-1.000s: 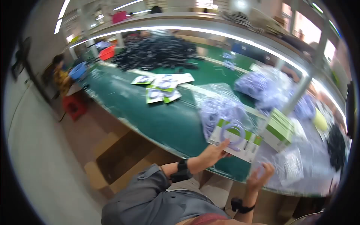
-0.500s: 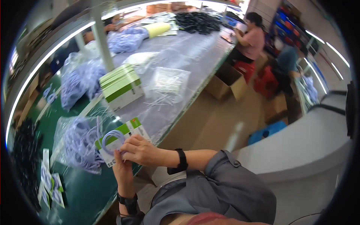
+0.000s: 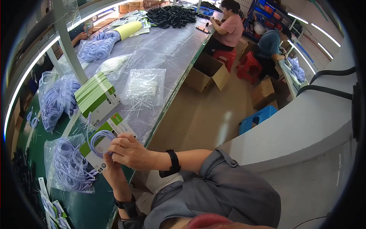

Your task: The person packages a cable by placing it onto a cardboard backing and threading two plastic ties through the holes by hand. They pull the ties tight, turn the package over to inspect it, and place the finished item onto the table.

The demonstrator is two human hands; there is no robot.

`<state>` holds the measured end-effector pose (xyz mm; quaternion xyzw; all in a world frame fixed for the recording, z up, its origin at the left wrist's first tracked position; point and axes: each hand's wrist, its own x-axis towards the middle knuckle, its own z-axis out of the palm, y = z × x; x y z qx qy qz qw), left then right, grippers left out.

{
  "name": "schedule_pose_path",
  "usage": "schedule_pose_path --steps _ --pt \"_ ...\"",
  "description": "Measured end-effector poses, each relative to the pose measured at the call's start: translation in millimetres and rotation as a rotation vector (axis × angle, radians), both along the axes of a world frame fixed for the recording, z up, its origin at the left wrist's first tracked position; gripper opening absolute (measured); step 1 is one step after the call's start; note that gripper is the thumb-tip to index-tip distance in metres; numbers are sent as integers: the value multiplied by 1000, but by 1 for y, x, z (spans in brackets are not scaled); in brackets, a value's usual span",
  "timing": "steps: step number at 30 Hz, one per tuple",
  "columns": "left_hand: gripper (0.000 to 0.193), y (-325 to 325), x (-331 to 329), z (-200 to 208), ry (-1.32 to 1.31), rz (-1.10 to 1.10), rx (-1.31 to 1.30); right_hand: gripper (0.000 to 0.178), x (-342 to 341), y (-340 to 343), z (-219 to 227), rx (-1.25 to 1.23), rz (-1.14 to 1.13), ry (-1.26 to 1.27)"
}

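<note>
A coiled lilac cable [image 3: 93,144] lies against a green-and-white backing card [image 3: 96,163], both held over the bench edge. My left hand [image 3: 114,173] grips the card's lower edge from below, its thumb up by the coil. Closed fingers of my right hand [image 3: 129,152] pinch at the right side of the coil, over the card. Whether a thin tie is between those fingertips is hidden. Just beyond the card stands a stack of similar green-and-white cards [image 3: 98,101]. Left of my hands, a clear bag [image 3: 68,164] holds many lilac cables.
White cable ties [image 3: 144,86] lie in and around a plastic bag. Farther left is another bag of cables [image 3: 57,101]; carded cables [image 3: 55,210] lie near left. Black parts [image 3: 171,16] heap at the far end. An open carton [image 3: 204,72] and seated people [image 3: 228,28] are right of the bench.
My view has turned, so the bench and its things sit farther left in the picture. Both hands keep hold of the card and coil, with only slight finger movement.
</note>
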<state>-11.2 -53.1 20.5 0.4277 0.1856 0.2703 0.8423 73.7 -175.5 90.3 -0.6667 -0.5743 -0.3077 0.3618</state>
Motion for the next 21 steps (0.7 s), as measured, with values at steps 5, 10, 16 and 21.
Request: schedule_pose_path --steps 5,10,16,21 --pt "32 -2 -24 17 -26 84 -128 12 -10 16 -9 46 92 25" --pt "18 -22 -13 35 -168 179 -87 17 3 1 -8 -35 107 -1" --pt "34 -17 -28 53 -164 159 -101 19 5 14 -7 86 236 -18" --pt "33 -3 -41 62 -281 153 289 24 -2 17 -4 174 294 -109"
